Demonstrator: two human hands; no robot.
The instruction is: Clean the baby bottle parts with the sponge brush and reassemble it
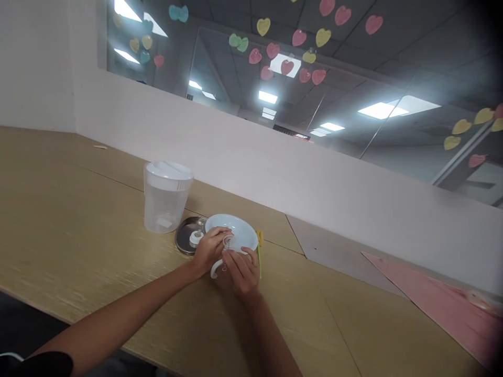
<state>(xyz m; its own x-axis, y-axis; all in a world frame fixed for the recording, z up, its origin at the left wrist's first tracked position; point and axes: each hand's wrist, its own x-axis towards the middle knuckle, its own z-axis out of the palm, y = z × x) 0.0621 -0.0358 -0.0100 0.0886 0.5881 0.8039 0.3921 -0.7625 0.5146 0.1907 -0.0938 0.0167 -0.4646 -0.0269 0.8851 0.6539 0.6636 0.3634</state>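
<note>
My left hand (209, 251) and my right hand (241, 273) meet over a white ceramic cup (236, 229) that has its curved handle (214, 270) at the lower left. The left fingertips reach a small round metal-rimmed piece (228, 241) above the cup, and a thin wire (227, 256) runs down from it. My right fingers wrap the cup's near side and hide much of it. Just left of the cup lies a round metal lid (189, 235) with a white knob. A translucent plastic pitcher (167, 197) with a white lid stands beyond. A yellow-green stick (259, 256) stands behind the cup.
The hands work on a light wooden table (86, 220) that ends at a white wall (275, 167). A grey mat (334, 256) and a pink sheet (444, 303) lie to the right. Above the wall, a glass pane (314, 78) carries paper hearts.
</note>
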